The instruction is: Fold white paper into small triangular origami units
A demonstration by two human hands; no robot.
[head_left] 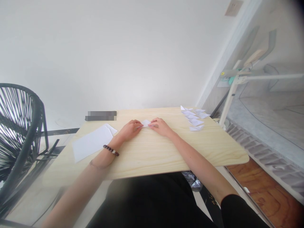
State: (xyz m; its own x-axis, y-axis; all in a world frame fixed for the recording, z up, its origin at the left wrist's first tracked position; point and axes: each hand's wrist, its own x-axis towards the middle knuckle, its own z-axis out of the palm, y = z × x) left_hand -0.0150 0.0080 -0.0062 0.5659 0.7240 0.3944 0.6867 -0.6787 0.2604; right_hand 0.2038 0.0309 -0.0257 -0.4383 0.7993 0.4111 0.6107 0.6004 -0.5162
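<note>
Between my two hands, near the middle of the table [147, 155], is a small piece of folded white paper [145, 123]. My left hand [131, 129] pinches its left end, with the thumb and fingers close together. At the opposite end, my right hand [161, 127] grips the paper in the same way. The paper's middle part stands up between my fingertips; its finer folds are too small to make out. Several folded paper boats [195, 121] sit in a cluster to the right of my right hand. Left of my left forearm lie flat white paper sheets [92, 142].
A dark, pixelated long object [101, 116] lies at the table's back left corner. Behind the table rises a white wall [133, 57]. A dark woven chair [21, 133] stands at the left, and a white metal frame [231, 95] at the right.
</note>
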